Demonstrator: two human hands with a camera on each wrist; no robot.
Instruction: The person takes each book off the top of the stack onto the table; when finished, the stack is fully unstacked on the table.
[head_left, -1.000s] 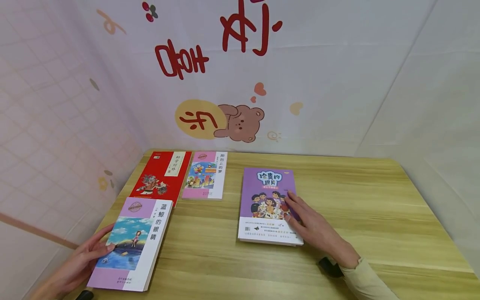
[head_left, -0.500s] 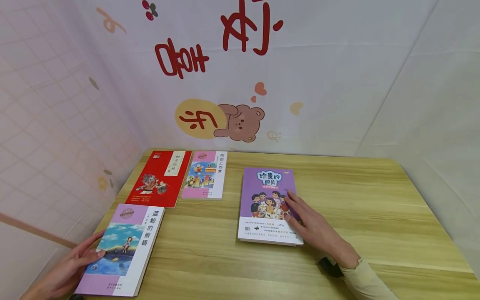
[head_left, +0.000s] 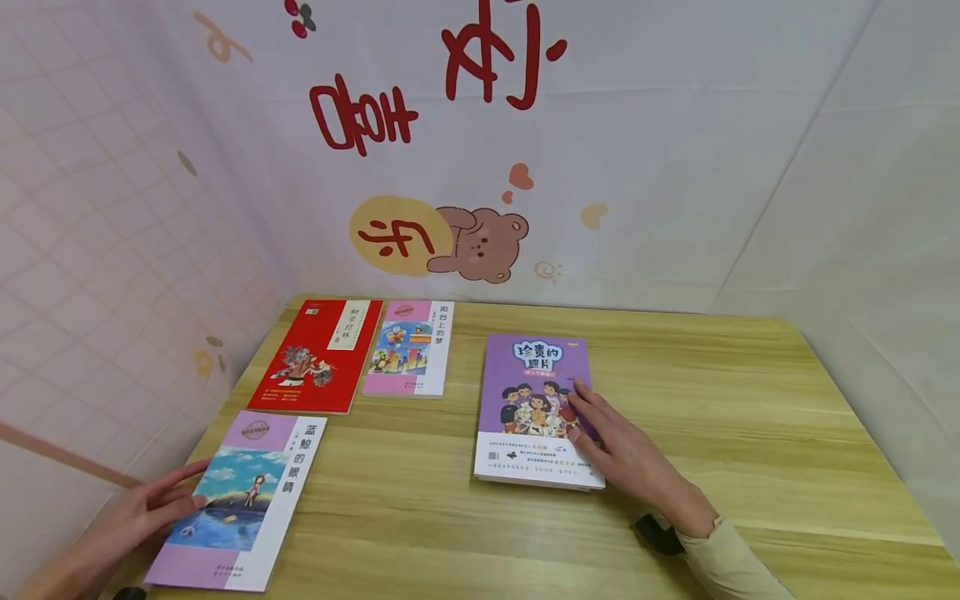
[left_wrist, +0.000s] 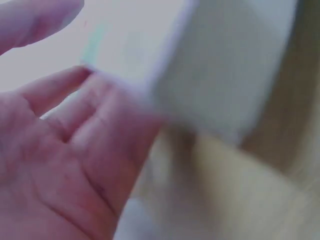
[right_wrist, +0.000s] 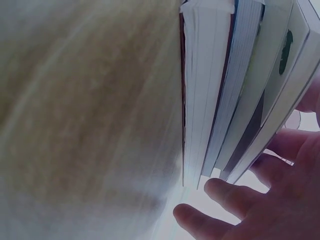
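Pinching nearer pink book at edge, left hand; right hand, fingers spread, touching book stack

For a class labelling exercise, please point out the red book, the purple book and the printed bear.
Red book (head_left: 318,355): head view, middle of its front cover.
Purple book (head_left: 537,407): head view, the children drawn on its cover.
Printed bear (head_left: 486,247): head view, its face.
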